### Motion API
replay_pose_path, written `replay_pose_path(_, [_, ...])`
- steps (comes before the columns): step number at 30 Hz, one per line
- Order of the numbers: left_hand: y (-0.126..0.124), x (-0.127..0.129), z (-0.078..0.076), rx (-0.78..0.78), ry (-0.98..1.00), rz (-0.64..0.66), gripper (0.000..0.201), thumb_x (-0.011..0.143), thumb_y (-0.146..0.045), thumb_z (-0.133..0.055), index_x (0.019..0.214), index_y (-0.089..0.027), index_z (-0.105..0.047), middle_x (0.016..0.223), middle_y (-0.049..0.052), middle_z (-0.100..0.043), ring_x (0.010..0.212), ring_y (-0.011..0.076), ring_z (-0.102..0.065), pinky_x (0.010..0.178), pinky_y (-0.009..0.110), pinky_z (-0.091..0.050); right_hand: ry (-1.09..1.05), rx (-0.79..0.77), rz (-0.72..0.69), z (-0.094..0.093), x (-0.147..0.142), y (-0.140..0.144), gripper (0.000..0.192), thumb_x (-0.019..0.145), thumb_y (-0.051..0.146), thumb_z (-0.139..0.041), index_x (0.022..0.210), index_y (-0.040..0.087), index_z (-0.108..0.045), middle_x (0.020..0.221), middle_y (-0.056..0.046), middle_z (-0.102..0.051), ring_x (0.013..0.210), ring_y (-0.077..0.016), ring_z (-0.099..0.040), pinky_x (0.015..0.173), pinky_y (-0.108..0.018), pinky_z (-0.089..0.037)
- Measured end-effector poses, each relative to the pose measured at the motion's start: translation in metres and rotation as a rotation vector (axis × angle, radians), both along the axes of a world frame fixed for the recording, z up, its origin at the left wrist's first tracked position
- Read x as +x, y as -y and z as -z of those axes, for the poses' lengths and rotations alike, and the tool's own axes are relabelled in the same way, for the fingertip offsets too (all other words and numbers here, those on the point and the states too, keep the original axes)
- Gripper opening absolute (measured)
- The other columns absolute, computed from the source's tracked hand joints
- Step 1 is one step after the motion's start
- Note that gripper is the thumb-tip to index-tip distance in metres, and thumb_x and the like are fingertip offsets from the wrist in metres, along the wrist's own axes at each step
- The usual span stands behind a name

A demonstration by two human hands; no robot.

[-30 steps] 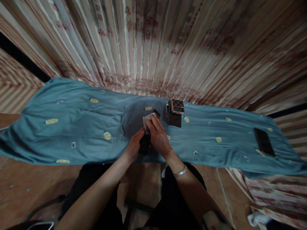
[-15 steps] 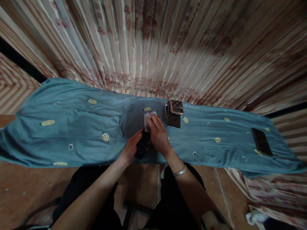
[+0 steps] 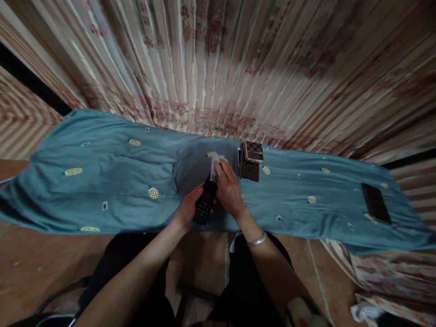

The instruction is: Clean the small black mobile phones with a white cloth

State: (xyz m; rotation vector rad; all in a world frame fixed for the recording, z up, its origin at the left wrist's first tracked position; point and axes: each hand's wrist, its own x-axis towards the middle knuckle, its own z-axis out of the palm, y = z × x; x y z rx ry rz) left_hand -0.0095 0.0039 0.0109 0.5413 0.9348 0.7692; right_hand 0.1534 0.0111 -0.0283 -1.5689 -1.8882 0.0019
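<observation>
In the head view, my left hand (image 3: 187, 208) is closed around the lower part of a black keypad phone (image 3: 205, 205), its keys facing up. My right hand (image 3: 230, 185) presses a folded white tissue (image 3: 214, 169) against the phone's upper end with the fingers bent over it. That end is hidden beneath the tissue and fingers. Just right of the tissue stands a dark item with a checkered, gold-edged top (image 3: 254, 151), possibly a folding phone, with a dark patterned panel (image 3: 250, 171) below it.
A blue cloth with a pineapple print (image 3: 129, 181) covers the long narrow table. A black smartphone (image 3: 376, 203) lies near its right end. Pleated floral curtains (image 3: 218, 68) hang right behind the table, and dark bars (image 3: 37, 81) run along both sides.
The tissue and my right hand have shifted slightly up and right along the phone, so a little more of its keypad side shows. The whole view has moved slightly.
</observation>
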Motion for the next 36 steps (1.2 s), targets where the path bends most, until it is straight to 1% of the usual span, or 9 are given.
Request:
replay_pose_path(7, [-0.002, -0.002, 0.000, -0.019, 0.079, 0.003, 0.041, 0.096, -0.031, -0.061, 0.132, -0.012, -0.066, 0.089, 0.010, -0.078, 0.067, 0.0189, -0.074, 0.054, 0.026, -0.059, -0.033, 0.008, 0.008, 0.004, 0.002, -0.001, 0.060, 0.100, 0.007, -0.034, 0.159, 0.015, -0.042, 0.161, -0.017, -0.049, 0.157, -0.0261, -0.035, 0.127, -0.054, -0.039])
replay_pose_path(11, [-0.004, -0.002, -0.002, -0.030, 0.083, -0.026, 0.035, 0.097, -0.030, -0.060, 0.125, -0.012, -0.069, 0.086, 0.008, -0.077, 0.063, 0.0172, -0.072, 0.053, 0.026, -0.059, -0.020, -0.008, -0.040, 0.002, -0.001, 0.003, 0.058, 0.099, 0.009, -0.036, 0.157, 0.015, -0.047, 0.158, -0.016, -0.052, 0.155, -0.0263, -0.038, 0.126, -0.053, -0.040])
replay_pose_path(16, [-0.006, -0.001, -0.007, -0.059, 0.052, -0.092, 0.027, 0.100, -0.022, -0.051, 0.114, -0.011, -0.072, 0.078, 0.005, -0.075, 0.055, 0.0137, -0.067, 0.051, 0.024, -0.058, -0.002, -0.039, -0.107, -0.001, -0.007, 0.009, 0.057, 0.098, 0.010, -0.040, 0.153, 0.015, -0.052, 0.156, -0.015, -0.054, 0.154, -0.0261, -0.041, 0.127, -0.050, -0.040])
replay_pose_path(18, [-0.006, -0.001, -0.007, -0.058, 0.056, -0.091, 0.027, 0.099, -0.022, -0.053, 0.115, -0.012, -0.071, 0.078, 0.004, -0.074, 0.056, 0.0135, -0.067, 0.051, 0.024, -0.058, -0.013, -0.039, -0.105, -0.001, -0.007, 0.009, 0.056, 0.099, 0.011, -0.039, 0.153, 0.016, -0.053, 0.155, -0.015, -0.054, 0.153, -0.0262, -0.041, 0.127, -0.050, -0.040])
replay_pose_path(21, [-0.006, -0.002, -0.005, -0.042, 0.065, -0.058, 0.031, 0.099, -0.026, -0.055, 0.122, -0.011, -0.070, 0.081, 0.006, -0.076, 0.058, 0.0151, -0.069, 0.052, 0.025, -0.059, -0.040, -0.020, -0.069, -0.001, -0.004, 0.007, 0.054, 0.102, 0.013, -0.037, 0.153, 0.017, -0.052, 0.157, -0.016, -0.053, 0.153, -0.0266, -0.041, 0.126, -0.052, -0.040])
replay_pose_path(26, [-0.005, -0.002, -0.004, -0.049, 0.061, -0.029, 0.038, 0.101, -0.026, -0.049, 0.130, -0.010, -0.067, 0.086, 0.009, -0.078, 0.063, 0.0167, -0.071, 0.053, 0.025, -0.059, -0.053, 0.004, -0.027, 0.001, -0.001, 0.003, 0.055, 0.102, 0.013, -0.036, 0.155, 0.018, -0.050, 0.157, -0.015, -0.052, 0.154, -0.0270, -0.040, 0.125, -0.055, -0.041])
replay_pose_path(31, [-0.007, -0.003, -0.010, -0.053, 0.044, -0.088, 0.035, 0.100, -0.022, -0.049, 0.126, -0.010, -0.069, 0.084, 0.007, -0.077, 0.059, 0.0144, -0.069, 0.051, 0.023, -0.056, -0.027, -0.019, -0.098, -0.001, -0.010, 0.009, 0.055, 0.100, 0.010, -0.035, 0.151, 0.014, -0.055, 0.154, -0.015, -0.056, 0.153, -0.0255, -0.042, 0.126, -0.050, -0.041])
replay_pose_path(33, [-0.009, -0.003, -0.011, -0.061, 0.034, -0.121, 0.034, 0.100, -0.021, -0.049, 0.125, -0.010, -0.069, 0.083, 0.007, -0.077, 0.059, 0.0145, -0.069, 0.051, 0.022, -0.056, -0.033, -0.045, -0.144, -0.002, -0.015, 0.012, 0.055, 0.100, 0.011, -0.035, 0.152, 0.015, -0.054, 0.155, -0.014, -0.056, 0.153, -0.0246, -0.041, 0.127, -0.049, -0.040])
replay_pose_path(36, [-0.012, -0.003, -0.011, -0.075, 0.042, -0.171, 0.032, 0.101, -0.023, -0.049, 0.122, -0.012, -0.070, 0.085, 0.006, -0.077, 0.065, 0.0157, -0.072, 0.054, 0.023, -0.058, -0.044, -0.074, -0.196, -0.004, -0.019, 0.016, 0.055, 0.101, 0.013, -0.036, 0.154, 0.017, -0.051, 0.155, -0.013, -0.055, 0.154, -0.0242, -0.040, 0.127, -0.049, -0.040])
